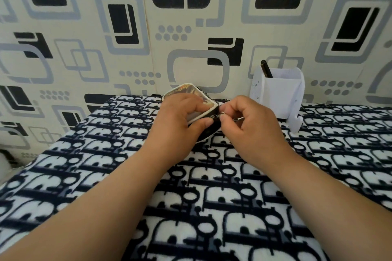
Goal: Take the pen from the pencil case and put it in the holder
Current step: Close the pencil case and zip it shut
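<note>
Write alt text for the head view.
A left hand grips a small pencil case while the right hand pinches its zipper pull, on a black-and-white patterned cloth. Behind, a white holder contains one dark pen.

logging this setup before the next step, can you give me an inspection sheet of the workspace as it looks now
surface: patterned black and white cloth covers the table.
job's things: pencil case in the middle near the wall; white holder to its right with one dark pen standing in it.
clutter: nothing seen.
hands: left hand grips the pencil case; right hand pinches the zip pull.
cables: nothing seen.
surroundings: wall with a black and grey geometric print behind the table.
</note>
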`<state>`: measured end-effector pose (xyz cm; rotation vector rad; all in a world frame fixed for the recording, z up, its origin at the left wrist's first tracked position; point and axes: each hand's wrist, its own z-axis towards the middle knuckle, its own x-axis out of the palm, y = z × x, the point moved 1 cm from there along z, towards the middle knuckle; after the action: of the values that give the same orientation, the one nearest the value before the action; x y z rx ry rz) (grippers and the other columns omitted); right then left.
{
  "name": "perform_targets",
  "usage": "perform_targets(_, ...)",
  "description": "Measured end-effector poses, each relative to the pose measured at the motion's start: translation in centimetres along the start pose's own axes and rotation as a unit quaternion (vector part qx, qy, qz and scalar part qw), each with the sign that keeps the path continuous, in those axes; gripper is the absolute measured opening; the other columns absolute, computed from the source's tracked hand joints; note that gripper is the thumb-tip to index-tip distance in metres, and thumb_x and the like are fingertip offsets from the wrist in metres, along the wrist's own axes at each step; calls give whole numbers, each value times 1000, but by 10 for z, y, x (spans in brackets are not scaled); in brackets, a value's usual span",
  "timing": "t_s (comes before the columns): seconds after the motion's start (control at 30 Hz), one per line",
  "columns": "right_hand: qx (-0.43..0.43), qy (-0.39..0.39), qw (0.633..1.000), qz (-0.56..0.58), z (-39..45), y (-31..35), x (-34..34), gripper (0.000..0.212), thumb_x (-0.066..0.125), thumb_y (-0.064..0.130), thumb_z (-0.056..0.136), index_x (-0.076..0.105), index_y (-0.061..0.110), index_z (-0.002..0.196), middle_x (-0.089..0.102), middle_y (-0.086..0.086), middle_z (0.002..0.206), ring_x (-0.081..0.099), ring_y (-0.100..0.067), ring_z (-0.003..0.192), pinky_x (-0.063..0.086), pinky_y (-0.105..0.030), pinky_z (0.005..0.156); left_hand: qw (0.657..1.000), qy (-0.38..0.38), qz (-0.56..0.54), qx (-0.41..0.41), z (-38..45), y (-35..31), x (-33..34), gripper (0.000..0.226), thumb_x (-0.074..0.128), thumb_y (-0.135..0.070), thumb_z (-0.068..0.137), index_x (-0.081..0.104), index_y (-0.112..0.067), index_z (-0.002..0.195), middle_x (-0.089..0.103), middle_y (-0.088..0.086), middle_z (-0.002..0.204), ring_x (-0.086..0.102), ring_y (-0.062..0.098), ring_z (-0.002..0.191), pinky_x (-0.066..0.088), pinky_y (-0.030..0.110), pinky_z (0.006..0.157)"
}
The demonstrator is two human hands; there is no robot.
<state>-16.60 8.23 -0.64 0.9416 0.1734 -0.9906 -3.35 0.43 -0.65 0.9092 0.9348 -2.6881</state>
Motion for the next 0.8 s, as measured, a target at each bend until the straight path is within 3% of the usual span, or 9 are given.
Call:
perform_targets(0.07,-3,1,1000,0,0,0,0,12,57,19,80,51,23,71,67,-1,88,56,-7,63,46,-25,60,999,-5,-22,-26,-1,0,0,26,70,-20,76,56,-41,81,58,-12,105,47,8,108,22,1,89)
perform_targets(0.17,-4,-7,1000,-4,1,1,1,10,57,19,80,52,22,73,67,0,87,58,-10,68,49,-28,61,996,-26,-69,-46,-1,-1,1,37,70,-17,76,51,-48,72,60,-12,106,49,11,112,30,13,95)
perform_targets(0.27,0,-21,1000,-12,2,0,0,9,57,18,80,52,23,74,66,2,85,55,-6,63,48,-24,59,993,-36,-100,-48,-2,-2,0,36,70,-13,75,54,-45,70,59,-20,102,49,15,114,32,28,100)
perform_targets(0.5,9,-49,999,-9,4,-6,-3,6,57,16,80,55,16,74,62,5,71,49,-2,58,40,-13,51,987,-35,-142,-71,-3,2,1,32,69,-12,76,57,-41,68,57,-25,103,51,16,114,35,39,103)
perform_targets(0.8,24,-64,997,-35,4,-9,-5,7,56,19,80,55,16,73,57,8,66,51,-8,65,40,-18,52,976,19,-201,-77,-3,5,0,31,68,-9,77,61,-37,69,60,-16,112,50,17,118,35,50,104)
